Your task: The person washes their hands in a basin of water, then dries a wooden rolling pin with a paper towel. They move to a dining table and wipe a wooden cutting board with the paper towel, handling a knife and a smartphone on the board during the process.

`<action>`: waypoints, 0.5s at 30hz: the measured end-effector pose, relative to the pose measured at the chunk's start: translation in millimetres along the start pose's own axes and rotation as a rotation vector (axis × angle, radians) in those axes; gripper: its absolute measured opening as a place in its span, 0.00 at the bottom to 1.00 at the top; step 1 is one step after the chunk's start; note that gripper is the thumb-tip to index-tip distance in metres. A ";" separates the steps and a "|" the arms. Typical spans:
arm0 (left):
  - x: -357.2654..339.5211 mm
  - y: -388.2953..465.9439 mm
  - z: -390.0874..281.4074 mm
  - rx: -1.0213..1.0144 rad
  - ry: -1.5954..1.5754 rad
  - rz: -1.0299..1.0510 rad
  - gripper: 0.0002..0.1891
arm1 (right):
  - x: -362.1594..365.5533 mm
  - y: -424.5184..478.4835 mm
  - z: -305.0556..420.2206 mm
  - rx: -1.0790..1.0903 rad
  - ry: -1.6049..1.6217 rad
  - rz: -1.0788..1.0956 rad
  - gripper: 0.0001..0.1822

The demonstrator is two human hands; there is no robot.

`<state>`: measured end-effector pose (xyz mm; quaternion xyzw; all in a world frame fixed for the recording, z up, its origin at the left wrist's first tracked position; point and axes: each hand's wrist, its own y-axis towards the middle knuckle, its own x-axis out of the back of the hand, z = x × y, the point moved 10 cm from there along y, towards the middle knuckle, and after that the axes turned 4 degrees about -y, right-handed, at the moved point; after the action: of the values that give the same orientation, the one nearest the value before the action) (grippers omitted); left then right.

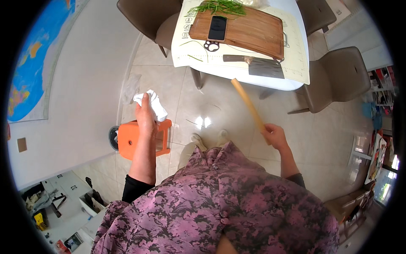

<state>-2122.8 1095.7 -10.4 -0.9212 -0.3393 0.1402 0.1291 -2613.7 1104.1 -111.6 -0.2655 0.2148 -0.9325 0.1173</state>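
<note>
My left hand [146, 117] grips a crumpled white tissue or cloth [155, 104], thumb on top, above an orange plastic stool [129, 139]. In my right hand [275, 136] is a light wooden rod [249, 103], perhaps a rolling pin, held near its lower end and pointing up toward the table. On the table ahead lies a wooden cutting board [250, 33], with green leafy stalks [220, 8] and a black-screened phone [217, 28] on it. A dark-bladed cleaver [265, 67] rests on the pale printed mat [196, 52] in front of the board.
Brown chairs [336, 79] stand around the table. A grey bin [113, 138] and a clear plastic bag [131, 87] sit by the left wall. Behind at lower left is a white cabinet [69, 203] with various items. Thin strands lie on the tiled floor [215, 95].
</note>
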 end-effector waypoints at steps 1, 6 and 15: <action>6.1 -2.3 -0.3 0.038 0.009 -0.025 0.18 | -5.5 1.2 4.6 0.016 -0.011 0.000 0.12; 70.4 12.8 24.0 0.228 -0.234 -0.084 0.18 | -34.5 6.0 39.2 -0.018 0.012 0.006 0.11; 193.7 15.6 15.2 0.183 -0.369 -0.183 0.18 | -107.2 23.2 80.5 0.121 0.092 0.064 0.11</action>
<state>-1977.4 1214.5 -62.8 -0.8296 -0.4253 0.3243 0.1603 -2478.2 1092.2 -108.3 -0.2079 0.1714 -0.9508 0.1528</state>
